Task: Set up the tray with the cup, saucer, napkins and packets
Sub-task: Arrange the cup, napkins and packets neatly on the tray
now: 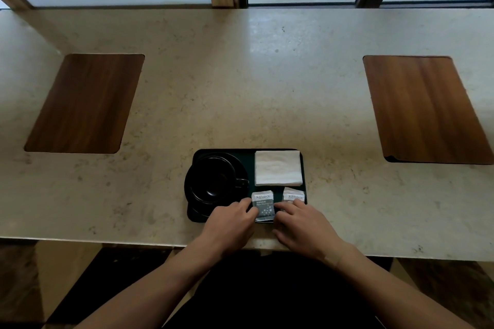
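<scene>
On the tray (301,153), beside the black cup (213,179), a light, limp sugar packet (263,204) is apparently pinched at its side edges by left hand (231,224) and right hand (302,224).

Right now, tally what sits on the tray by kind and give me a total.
Black cup: 1
Black saucer: 1
White napkin stack: 1
Packet piles: 2, one between both hands, one under the right hand
Total: 5 on the dark tray; sheets and packets per pile cannot be counted.
</scene>
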`<state>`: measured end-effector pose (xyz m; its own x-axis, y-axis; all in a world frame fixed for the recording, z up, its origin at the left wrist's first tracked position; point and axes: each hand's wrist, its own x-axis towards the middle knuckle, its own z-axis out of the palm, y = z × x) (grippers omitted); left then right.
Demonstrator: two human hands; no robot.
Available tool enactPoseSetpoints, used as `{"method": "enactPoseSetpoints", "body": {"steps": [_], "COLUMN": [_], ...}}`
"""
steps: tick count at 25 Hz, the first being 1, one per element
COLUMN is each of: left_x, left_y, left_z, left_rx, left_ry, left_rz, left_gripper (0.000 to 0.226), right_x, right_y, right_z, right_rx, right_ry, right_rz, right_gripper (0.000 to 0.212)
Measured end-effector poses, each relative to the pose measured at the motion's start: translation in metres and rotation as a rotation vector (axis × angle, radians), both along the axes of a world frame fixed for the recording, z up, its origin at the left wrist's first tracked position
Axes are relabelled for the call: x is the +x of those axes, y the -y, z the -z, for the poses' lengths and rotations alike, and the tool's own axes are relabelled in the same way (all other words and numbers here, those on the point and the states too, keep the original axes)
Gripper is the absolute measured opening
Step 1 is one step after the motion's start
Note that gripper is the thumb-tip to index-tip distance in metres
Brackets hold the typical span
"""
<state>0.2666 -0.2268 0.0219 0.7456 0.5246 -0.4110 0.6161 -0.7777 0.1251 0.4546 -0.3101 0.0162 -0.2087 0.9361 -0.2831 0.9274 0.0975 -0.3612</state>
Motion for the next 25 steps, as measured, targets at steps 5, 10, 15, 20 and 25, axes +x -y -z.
{"method": "enactPoseSetpoints", "body": {"steps": [5, 10, 15, 20, 25], "left_x": [-0.0027, -0.0028, -0.0018, -0.0026, -0.0039], "left_y": [-0.0001, -0.0014, -0.0027, -0.0040, -0.0043], "left_z": [0.0025, 0.0028, 0.0027, 0.0001, -0.0011], "left_rx": [0.004, 0.000, -0.007, -0.010, -0.017], "left_ry": [-0.005, 0.005, 0.007, 0.005, -0.003], "left_rz": [0.014, 0.018, 0.016, 0.027, 0.041], "left_gripper": [0.030, 0.030, 0.031, 0.030, 0.031], "right_x": [-0.0013, -0.0011, -0.0028, -0.0038, -0.0039], "right_y": [0.0019, 0.0026, 0.0036, -0.0007, -0.0025], "right_z": [-0.0007, -0.0009, 0.0008, 0.0003, 0.0018], "right_rx": [-0.006, 0.003, 0.002, 0.017, 0.005], "right_ry": [0.001, 0.003, 0.011, -0.024, -0.051], "right_rz": [0.001, 0.002, 0.021, 0.075, 0.098], "right_gripper": [0.036, 0.033, 0.032, 0.028, 0.027]}}
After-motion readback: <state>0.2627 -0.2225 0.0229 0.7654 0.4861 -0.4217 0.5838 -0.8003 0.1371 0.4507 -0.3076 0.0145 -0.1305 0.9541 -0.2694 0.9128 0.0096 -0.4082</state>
